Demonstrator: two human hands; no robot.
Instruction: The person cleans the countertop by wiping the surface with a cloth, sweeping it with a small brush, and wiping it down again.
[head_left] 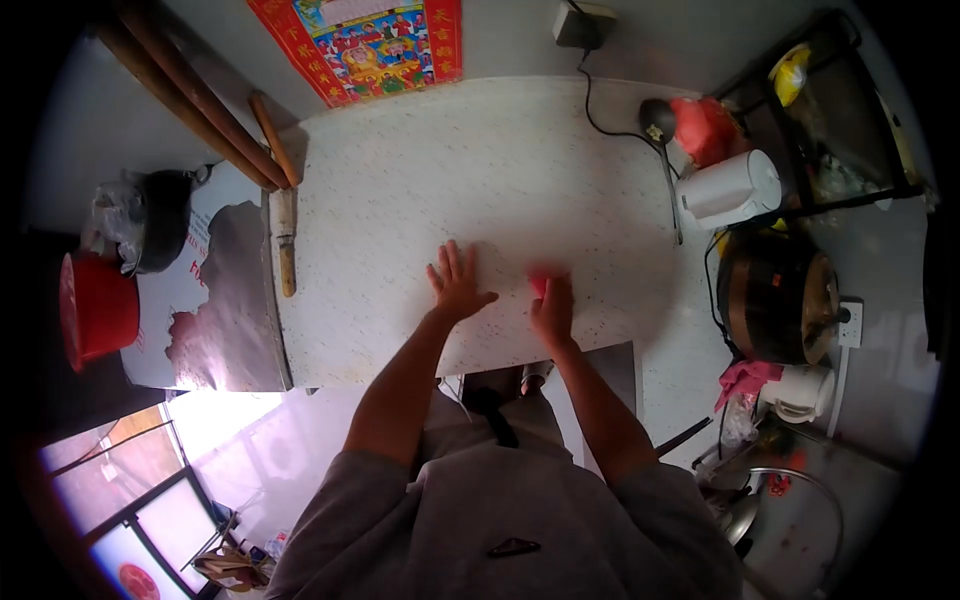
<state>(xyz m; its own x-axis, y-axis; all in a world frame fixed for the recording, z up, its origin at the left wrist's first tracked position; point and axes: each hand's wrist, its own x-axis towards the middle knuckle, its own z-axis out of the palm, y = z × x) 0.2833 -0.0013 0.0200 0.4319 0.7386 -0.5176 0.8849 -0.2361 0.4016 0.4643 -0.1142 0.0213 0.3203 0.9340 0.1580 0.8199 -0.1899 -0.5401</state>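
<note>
My left hand [458, 285] lies flat on the pale speckled countertop [400, 180], its fingers spread and nothing in it. To its right, my right hand [553, 305] is closed on a small pink cloth [541, 283], held against the counter near its front edge. The cloth and the fingertips around it are slightly blurred, and most of the cloth is hidden by the hand.
A knife [287, 265] lies along the counter's left edge, near wooden rods [200, 100]. On the right stand a white kettle [730, 190], a ladle [665, 150], a red bag [705, 130] and a dark cooker [775, 295]. A red bucket [105, 305] is far left.
</note>
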